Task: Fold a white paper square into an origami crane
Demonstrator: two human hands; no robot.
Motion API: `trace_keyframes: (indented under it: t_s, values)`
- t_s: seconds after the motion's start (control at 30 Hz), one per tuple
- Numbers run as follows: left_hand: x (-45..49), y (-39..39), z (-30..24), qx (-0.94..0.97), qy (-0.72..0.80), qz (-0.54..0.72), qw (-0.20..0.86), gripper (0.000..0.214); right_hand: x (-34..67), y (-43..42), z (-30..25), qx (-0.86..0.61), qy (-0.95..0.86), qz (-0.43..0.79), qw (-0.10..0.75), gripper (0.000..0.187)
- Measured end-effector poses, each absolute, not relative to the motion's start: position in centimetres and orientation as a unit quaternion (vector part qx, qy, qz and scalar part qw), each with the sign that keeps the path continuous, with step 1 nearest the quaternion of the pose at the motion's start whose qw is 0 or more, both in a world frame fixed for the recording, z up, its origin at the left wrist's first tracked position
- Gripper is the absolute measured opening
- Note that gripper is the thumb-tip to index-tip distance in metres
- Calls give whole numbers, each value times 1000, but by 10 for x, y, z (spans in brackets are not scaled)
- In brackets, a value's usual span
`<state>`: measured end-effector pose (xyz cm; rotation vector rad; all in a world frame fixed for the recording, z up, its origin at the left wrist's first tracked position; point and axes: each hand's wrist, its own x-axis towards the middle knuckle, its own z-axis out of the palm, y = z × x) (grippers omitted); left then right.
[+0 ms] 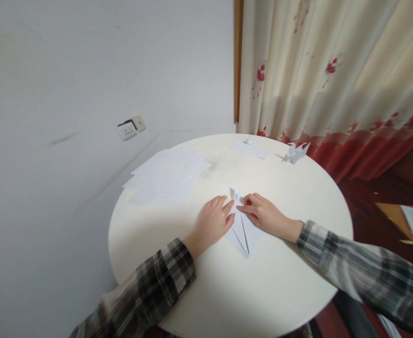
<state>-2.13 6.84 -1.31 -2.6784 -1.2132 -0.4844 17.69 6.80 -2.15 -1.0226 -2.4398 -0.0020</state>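
A white sheet folded into a narrow kite shape [243,232] lies in the middle of the round white table [291,281], its point toward me. My left hand [213,221] rests flat on its left flap, fingers stretched out. My right hand [264,215] presses on the right flap, fingers extended and close together, fingertips near the top fold. Both sleeves are plaid.
A loose stack of white sheets [167,176] lies at the table's far left. At the far edge lie a paper strip [250,150], a small crumpled scrap [249,140] and a folded paper figure [297,152]. A wall and a flowered curtain [333,70] stand behind.
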Motion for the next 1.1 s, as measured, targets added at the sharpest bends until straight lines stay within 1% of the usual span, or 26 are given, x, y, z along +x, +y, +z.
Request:
trace_keyframes:
  t_s: [0.37,0.47,0.6,0.8,1.1]
  values:
    - [-20,56,-16,-911,-375,-166,48,28,178,56,-24,-351,-904,16,243,25]
    - [-21,50,-18,-916,-363,-164,41,28,181,52,-26,-340,-904,41,257,27]
    - [-21,47,-16,-917,-368,-149,45,30,184,52,-25,-360,-891,49,273,28]
    - [-20,46,-13,-920,-364,-133,54,30,185,52,-23,-375,-891,40,254,28]
    - [-19,45,-10,-920,-367,-131,40,30,182,49,-23,-376,-900,-7,219,30]
